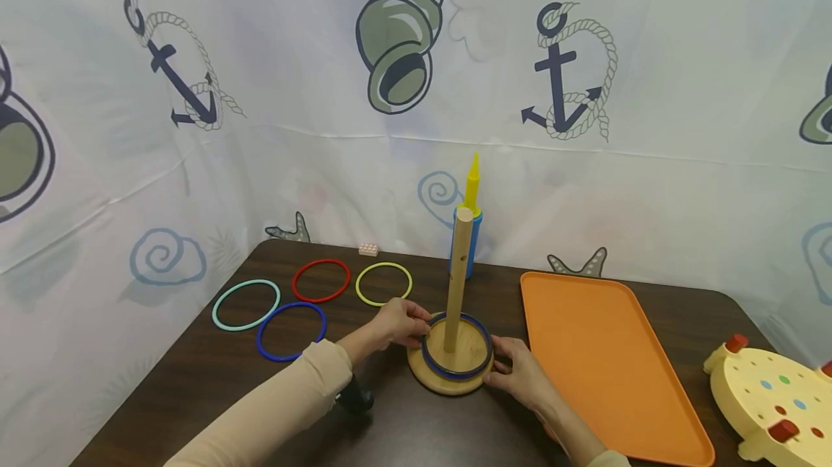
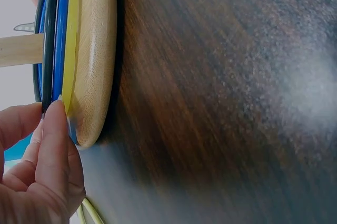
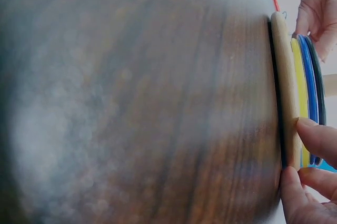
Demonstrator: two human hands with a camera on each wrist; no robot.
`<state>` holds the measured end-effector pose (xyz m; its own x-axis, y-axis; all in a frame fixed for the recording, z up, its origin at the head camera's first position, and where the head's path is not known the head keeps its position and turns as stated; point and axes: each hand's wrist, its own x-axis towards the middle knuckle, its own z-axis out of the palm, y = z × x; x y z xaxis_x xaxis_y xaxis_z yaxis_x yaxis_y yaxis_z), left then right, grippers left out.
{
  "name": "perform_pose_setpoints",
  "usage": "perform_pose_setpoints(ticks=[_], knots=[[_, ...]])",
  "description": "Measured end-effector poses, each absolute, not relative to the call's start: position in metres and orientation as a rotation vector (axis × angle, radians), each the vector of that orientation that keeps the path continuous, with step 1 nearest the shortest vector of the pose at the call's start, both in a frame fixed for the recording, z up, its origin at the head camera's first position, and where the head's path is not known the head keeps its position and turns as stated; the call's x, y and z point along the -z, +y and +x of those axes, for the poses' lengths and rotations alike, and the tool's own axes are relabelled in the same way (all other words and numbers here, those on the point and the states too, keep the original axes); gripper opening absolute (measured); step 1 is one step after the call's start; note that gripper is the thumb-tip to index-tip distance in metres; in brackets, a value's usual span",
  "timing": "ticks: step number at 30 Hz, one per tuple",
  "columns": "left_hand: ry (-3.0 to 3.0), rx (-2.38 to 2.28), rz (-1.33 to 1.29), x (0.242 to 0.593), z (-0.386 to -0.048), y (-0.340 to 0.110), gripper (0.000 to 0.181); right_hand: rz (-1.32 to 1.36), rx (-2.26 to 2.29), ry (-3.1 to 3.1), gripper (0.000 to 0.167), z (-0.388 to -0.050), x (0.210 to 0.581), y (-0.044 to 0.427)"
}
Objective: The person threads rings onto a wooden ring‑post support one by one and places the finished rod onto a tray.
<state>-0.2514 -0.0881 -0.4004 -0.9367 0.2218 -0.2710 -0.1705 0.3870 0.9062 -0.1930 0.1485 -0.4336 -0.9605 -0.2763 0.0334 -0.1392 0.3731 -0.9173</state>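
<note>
A wooden stand point(image 1: 457, 279) with an upright post and a round base point(image 2: 96, 66) stands on the dark table. Around the post lies a stack of rings: a yellow ring point(image 2: 71, 39) lowest, blue ring point(image 2: 60, 39) above it, and a black ring point(image 2: 49, 39) on top. My left hand point(image 1: 399, 323) pinches the black ring at its left side between thumb and forefinger. On the opposite side my right hand point(image 1: 520, 373) holds the edge of the base, with its thumb point(image 3: 316, 134) close against the rings. Part of the right fingers is out of sight.
Loose teal point(image 1: 217, 310), red point(image 1: 295, 283), yellow point(image 1: 358, 286) and blue point(image 1: 260, 341) rings lie at left. A blue-yellow pump point(image 1: 473, 236) stands behind the post, a pink brick point(image 1: 368, 250) at the back. Right are an orange tray point(image 1: 604, 359) and a yellow pegged board point(image 1: 767, 387).
</note>
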Motion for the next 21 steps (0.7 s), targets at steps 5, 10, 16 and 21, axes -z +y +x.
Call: perform_pose_setpoints(ticks=[5, 10, 16, 21], knots=[[2.289, -1.588, 0.076, 0.403, -0.251, -0.089, 0.022, -0.418, 1.654, 2.484, 0.056, -0.194, 0.434, 0.150], [2.286, -1.615, 0.070, 0.403, -0.250, -0.095, 0.021, -0.450, 1.650, 2.469, 0.057, -0.193, 0.437, 0.150], [2.341, -1.671, 0.059, 0.398, -0.246, -0.132, 0.026, -0.384, 1.668, 2.478, 0.061, -0.192, 0.438, 0.148], [2.442, -1.673, -0.023, 0.389, -0.240, -0.187, 0.032, -0.366, 1.676, 2.485, 0.061, -0.192, 0.436, 0.147]])
